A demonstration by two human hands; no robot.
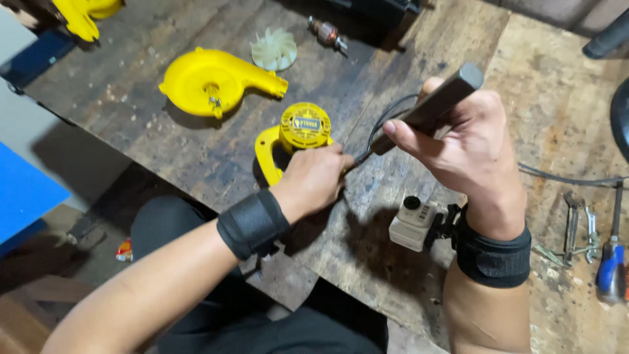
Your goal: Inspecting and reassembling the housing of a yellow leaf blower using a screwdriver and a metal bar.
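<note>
The right hand (475,147) is closed around a dark grey bar-shaped tool (432,108), with the thumb pressed along its near side and the fingers wrapped behind it. The tool's long axis runs on a slant: its squared-off end points up and away toward the far right of the workbench (393,262), while its lower end points down toward the left hand. It is lifted above the wood, over the middle of the bench.

A thin black cable (383,124) loops out from the tool's lower end, arcs toward the far side and drops to the left hand (314,180). That hand is curled shut with its knuckles toward the camera; its fingertips pinch at the point where cable and tool meet, though exactly what they hold is hidden behind the hand. Both wrists wear black straps.

Just beyond the left hand, touching it or nearly so, lies a yellow motor housing (298,134) with a round ribbed cap. Farther toward the far left corner rests a yellow volute casing (209,82), and near it a pale fan impeller (274,49) and a small motor armature (327,33). Near the bench's right edge lie a wrench (573,226) and a blue-handled screwdriver (612,262).
</note>
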